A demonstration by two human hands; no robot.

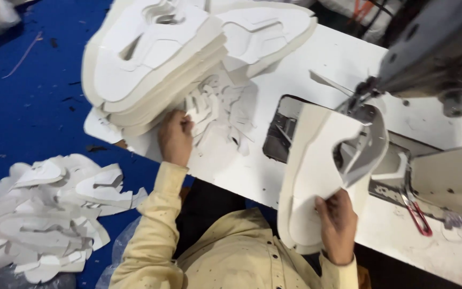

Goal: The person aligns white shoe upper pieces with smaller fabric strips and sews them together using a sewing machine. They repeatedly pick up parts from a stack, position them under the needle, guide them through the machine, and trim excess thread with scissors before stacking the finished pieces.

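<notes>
My right hand (338,225) grips the near end of a cream shoe-upper piece (316,166), whose far end lies under the sewing machine head (429,48) at the presser foot. My left hand (175,138) is closed on small white cut strips (209,109) at the foot of a tall stack of cream shoe-upper pieces (156,53) on the white table (252,171). Both sleeves are pale yellow.
Red-handled snips (417,214) lie on the table right of the held piece. A heap of white cut pieces (49,214) sits on the blue floor (28,96) at lower left. A metal needle plate (282,134) is set into the table.
</notes>
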